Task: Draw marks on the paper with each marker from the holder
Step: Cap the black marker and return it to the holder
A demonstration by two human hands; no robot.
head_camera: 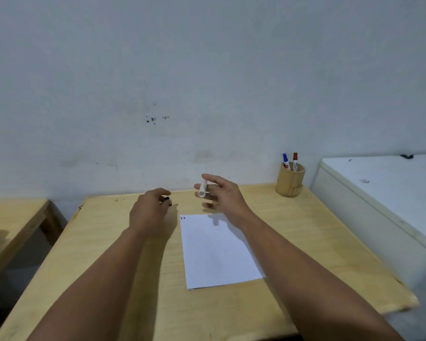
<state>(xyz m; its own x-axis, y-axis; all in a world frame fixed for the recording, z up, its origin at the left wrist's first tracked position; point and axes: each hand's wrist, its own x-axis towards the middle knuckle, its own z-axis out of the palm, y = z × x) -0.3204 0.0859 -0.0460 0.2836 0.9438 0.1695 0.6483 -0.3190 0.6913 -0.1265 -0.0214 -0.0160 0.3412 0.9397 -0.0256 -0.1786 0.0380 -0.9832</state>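
I count one sheet of paper [217,252] lying flat on the wooden counter [305,242], with two short marks, one blue and one red, side by side at its 11 o'clock corner [182,218]. One wooden holder [290,182] stands at the counter's 1 o'clock corner, well apart from the paper, and two capped markers stand in it: a blue marker [285,161] on the left and a red marker [295,160] just beside it on the right. A third marker, a white barrel [203,187], is pinched between the thumb and fingers of my right hand [225,194], held in the air above the counter at 12 o'clock from the paper, its open round end turned toward the camera. My left hand [150,210] hovers at 10 o'clock from the paper, fingers curled around one small black piece [167,200] that looks like a cap, though most of it is hidden. The two hands are near each other but not touching. A second wooden counter [12,217] sits at the left edge, and one white cabinet [384,193] stands at the right.
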